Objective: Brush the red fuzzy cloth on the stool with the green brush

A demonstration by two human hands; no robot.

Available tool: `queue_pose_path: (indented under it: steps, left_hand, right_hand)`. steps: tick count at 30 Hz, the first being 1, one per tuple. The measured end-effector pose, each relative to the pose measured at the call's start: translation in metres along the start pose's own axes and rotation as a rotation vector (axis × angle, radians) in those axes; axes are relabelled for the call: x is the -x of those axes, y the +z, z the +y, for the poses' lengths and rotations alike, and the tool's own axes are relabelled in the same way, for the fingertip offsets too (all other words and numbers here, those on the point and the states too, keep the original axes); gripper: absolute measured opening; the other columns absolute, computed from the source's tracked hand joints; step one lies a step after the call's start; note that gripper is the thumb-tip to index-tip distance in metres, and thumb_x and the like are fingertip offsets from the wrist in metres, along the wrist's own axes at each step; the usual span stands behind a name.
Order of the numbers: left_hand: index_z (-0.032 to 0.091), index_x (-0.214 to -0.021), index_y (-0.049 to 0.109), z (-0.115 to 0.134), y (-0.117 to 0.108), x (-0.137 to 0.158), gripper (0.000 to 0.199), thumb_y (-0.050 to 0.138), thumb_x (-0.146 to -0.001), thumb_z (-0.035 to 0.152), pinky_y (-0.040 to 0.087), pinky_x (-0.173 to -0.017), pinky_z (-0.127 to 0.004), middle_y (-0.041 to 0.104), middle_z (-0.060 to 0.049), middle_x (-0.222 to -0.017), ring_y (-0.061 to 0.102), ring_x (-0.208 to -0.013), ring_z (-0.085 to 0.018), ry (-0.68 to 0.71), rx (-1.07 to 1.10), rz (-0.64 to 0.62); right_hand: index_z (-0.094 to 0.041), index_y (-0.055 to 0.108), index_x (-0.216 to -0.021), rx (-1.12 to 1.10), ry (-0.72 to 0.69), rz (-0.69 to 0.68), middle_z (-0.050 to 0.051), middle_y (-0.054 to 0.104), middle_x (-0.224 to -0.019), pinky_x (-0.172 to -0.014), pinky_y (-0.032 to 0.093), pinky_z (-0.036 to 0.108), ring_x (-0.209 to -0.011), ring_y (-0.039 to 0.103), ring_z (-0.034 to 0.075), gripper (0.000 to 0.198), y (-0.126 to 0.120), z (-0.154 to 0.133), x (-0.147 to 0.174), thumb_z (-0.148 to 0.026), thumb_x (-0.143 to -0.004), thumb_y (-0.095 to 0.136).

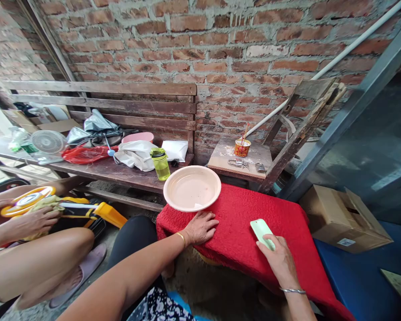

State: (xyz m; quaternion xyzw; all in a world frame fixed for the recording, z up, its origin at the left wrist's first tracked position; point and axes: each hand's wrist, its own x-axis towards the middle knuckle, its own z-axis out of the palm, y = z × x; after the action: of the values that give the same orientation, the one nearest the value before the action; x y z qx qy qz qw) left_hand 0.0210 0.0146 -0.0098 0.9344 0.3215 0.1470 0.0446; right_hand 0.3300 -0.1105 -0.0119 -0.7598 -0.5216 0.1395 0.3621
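My left hand (201,228) lies flat on a red cloth (240,223), fingers stretched out, just in front of a pale pink basin (169,196). The basin seems to hold clear water, with a small whitish piece near its front edge. On the right, my right hand (280,256) grips a light-green oblong plastic piece (261,228) over the cloth. It has a small hole at its far end and might be the back of a brush; its underside is hidden.
A person's hand (42,220) at left holds a cloth against a yellow-and-white object (30,200). A wooden bench (133,174) bears a green bottle (160,165), bags and a fan (48,141). A chair (217,162) carries a red cup (242,148) and padlocks. A cardboard box (330,218) stands right.
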Motion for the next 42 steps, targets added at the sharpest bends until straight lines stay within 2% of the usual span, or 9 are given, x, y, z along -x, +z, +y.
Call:
queue_pose_path:
  steps: [5, 11, 14, 17, 21, 25, 28, 31, 42]
  left_hand:
    - [0.027, -0.121, 0.065, 0.000, 0.000, 0.000, 0.031, 0.053, -0.093, 0.030, 0.034, -0.112, -0.043, 0.061, -0.005, -0.127, 0.053, -0.122, -0.025, 0.006, 0.012, 0.013]
    - [0.028, -0.124, 0.065, -0.001, 0.001, 0.001, 0.033, 0.053, -0.092, 0.030, 0.036, -0.112, -0.045, 0.060, -0.006, -0.128, 0.054, -0.121, -0.025, 0.000, 0.015, 0.002]
    - [0.028, -0.124, 0.065, -0.003, 0.003, 0.001, 0.033, 0.054, -0.092, 0.030, 0.036, -0.111, -0.045, 0.060, -0.007, -0.127, 0.054, -0.120, -0.026, 0.007, 0.010, 0.013]
    - [0.028, -0.123, 0.065, -0.003, 0.004, 0.001, 0.033, 0.054, -0.092, 0.030, 0.036, -0.111, -0.044, 0.060, -0.006, -0.127, 0.054, -0.120, -0.025, 0.012, 0.008, 0.027]
    - [0.029, -0.123, 0.065, -0.002, 0.005, 0.000, 0.032, 0.055, -0.092, 0.030, 0.035, -0.112, -0.043, 0.061, -0.005, -0.126, 0.054, -0.121, -0.024, 0.008, 0.009, 0.030]
    - [0.028, -0.122, 0.065, -0.002, 0.004, 0.001, 0.032, 0.054, -0.093, 0.031, 0.035, -0.112, -0.044, 0.061, -0.006, -0.127, 0.053, -0.122, -0.025, 0.005, 0.012, 0.021]
    - [0.027, -0.123, 0.065, -0.002, 0.002, 0.001, 0.032, 0.053, -0.094, 0.031, 0.035, -0.112, -0.044, 0.061, -0.006, -0.128, 0.053, -0.123, -0.025, 0.004, 0.006, 0.016]
    - [0.027, -0.123, 0.065, -0.001, 0.000, 0.001, 0.032, 0.053, -0.094, 0.031, 0.035, -0.112, -0.044, 0.061, -0.006, -0.128, 0.053, -0.122, -0.026, 0.002, -0.001, 0.005]
    - [0.027, -0.123, 0.065, 0.003, -0.004, 0.000, 0.031, 0.051, -0.096, 0.032, 0.035, -0.113, -0.043, 0.060, -0.006, -0.128, 0.053, -0.123, -0.024, 0.006, -0.004, 0.001]
  right_hand:
    - [-0.027, 0.071, -0.085, -0.024, -0.007, 0.020, 0.003, 0.054, -0.089, -0.081, 0.049, 0.039, -0.081, 0.061, 0.023, 0.032, 0.009, -0.012, 0.006, -0.055, -0.071, 0.062]
    - [-0.028, 0.070, -0.084, -0.055, -0.114, -0.072, 0.002, 0.058, -0.090, -0.080, 0.050, 0.037, -0.086, 0.061, 0.023, 0.021, 0.023, -0.033, 0.015, -0.045, -0.073, 0.063]
    - [-0.028, 0.070, -0.086, -0.047, -0.062, -0.050, 0.003, 0.058, -0.091, -0.078, 0.050, 0.037, -0.084, 0.061, 0.023, 0.025, 0.016, -0.025, 0.008, -0.048, -0.072, 0.063]
    - [-0.026, 0.071, -0.086, -0.030, 0.018, 0.032, 0.004, 0.056, -0.092, -0.080, 0.049, 0.039, -0.083, 0.061, 0.023, 0.032, 0.003, -0.008, -0.001, -0.053, -0.071, 0.062]
    - [-0.026, 0.071, -0.082, 0.004, 0.039, 0.113, 0.004, 0.054, -0.088, -0.085, 0.048, 0.042, -0.086, 0.059, 0.025, 0.034, -0.005, 0.003, -0.004, -0.056, -0.068, 0.063]
    - [-0.026, 0.071, -0.085, -0.073, -0.005, 0.034, 0.004, 0.055, -0.093, -0.084, 0.050, 0.040, -0.087, 0.061, 0.023, 0.030, 0.010, -0.015, 0.006, -0.052, -0.072, 0.063]
    - [-0.027, 0.070, -0.085, -0.074, -0.136, -0.078, 0.003, 0.057, -0.092, -0.082, 0.050, 0.037, -0.088, 0.061, 0.022, 0.020, 0.024, -0.034, 0.016, -0.042, -0.074, 0.064]
    - [-0.028, 0.069, -0.085, -0.024, -0.231, -0.121, 0.002, 0.057, -0.090, -0.083, 0.050, 0.037, -0.089, 0.061, 0.022, 0.014, 0.030, -0.042, 0.020, -0.037, -0.075, 0.065]
    - [-0.027, 0.068, -0.089, -0.047, -0.179, -0.104, 0.003, 0.058, -0.093, -0.081, 0.052, 0.037, -0.090, 0.062, 0.023, 0.023, 0.030, -0.029, 0.014, -0.046, -0.076, 0.065]
